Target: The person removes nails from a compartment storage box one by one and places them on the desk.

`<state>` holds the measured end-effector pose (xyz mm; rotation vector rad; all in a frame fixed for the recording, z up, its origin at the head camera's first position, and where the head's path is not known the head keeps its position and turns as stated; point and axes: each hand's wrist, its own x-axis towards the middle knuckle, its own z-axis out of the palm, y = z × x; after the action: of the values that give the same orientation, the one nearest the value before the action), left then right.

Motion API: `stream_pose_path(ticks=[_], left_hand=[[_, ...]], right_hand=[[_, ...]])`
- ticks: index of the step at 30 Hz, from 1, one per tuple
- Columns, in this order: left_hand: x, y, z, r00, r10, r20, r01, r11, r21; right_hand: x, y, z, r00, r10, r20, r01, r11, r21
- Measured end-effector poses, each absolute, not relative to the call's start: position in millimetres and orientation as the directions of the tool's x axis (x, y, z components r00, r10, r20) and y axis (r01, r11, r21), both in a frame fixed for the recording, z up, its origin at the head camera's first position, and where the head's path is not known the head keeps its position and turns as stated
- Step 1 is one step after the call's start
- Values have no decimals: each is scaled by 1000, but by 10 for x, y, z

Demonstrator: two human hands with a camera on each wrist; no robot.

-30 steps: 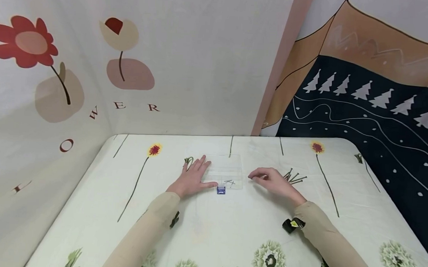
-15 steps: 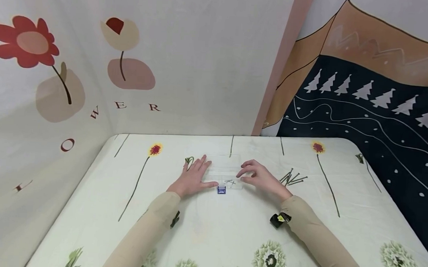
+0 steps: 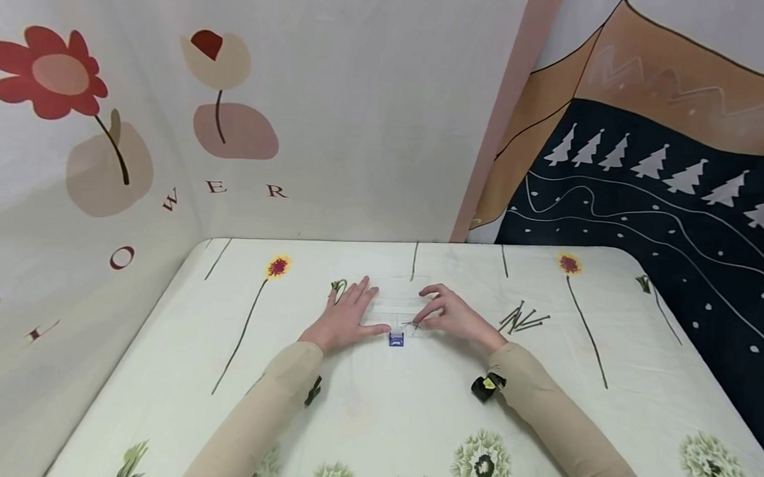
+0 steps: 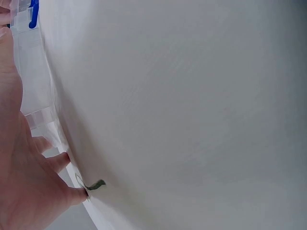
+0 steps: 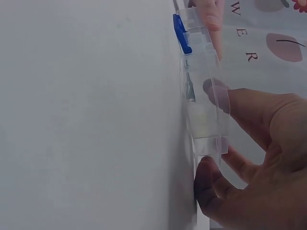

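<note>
Right grip (image 3: pixel 457 318), earlier just beside the clear box (image 3: pixel 395 297), now over its right side, more widely spread

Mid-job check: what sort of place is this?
Probably an indoor tabletop workspace, perhaps screened off. A flower-print cover spreads over the work surface, a white backdrop with printed flowers and letters stands behind, and a tree-print backdrop is on the right.

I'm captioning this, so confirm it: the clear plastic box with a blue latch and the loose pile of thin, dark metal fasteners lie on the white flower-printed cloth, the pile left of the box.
The side is wrong: the head view shows the pile right of the box, past the right hand.
</note>
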<state>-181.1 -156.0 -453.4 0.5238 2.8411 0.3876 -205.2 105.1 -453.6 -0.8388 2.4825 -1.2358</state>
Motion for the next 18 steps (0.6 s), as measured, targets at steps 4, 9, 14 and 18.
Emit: stream_pose_path(ticks=[4, 9, 14, 18], left_hand=[[-1815, -1554, -4527, -911, 374, -173, 315, 903, 293], [-1825, -1552, -4534, -911, 374, -173, 316, 903, 291], [-1831, -1559, -4566, -911, 377, -167, 320, 901, 293], [-1837, -1568, -4577, -911, 379, -159, 324, 900, 290]], right_hand=[[-2075, 1029, -4505, -789, -615, 8, -394, 495, -774], [-2102, 1012, -4477, -765, -644, 10, -430, 499, -753], [-2133, 988, -4495, -732, -680, 42, -491, 483, -725], [-2141, 964, -4513, -726, -683, 81, -534, 486, -692]])
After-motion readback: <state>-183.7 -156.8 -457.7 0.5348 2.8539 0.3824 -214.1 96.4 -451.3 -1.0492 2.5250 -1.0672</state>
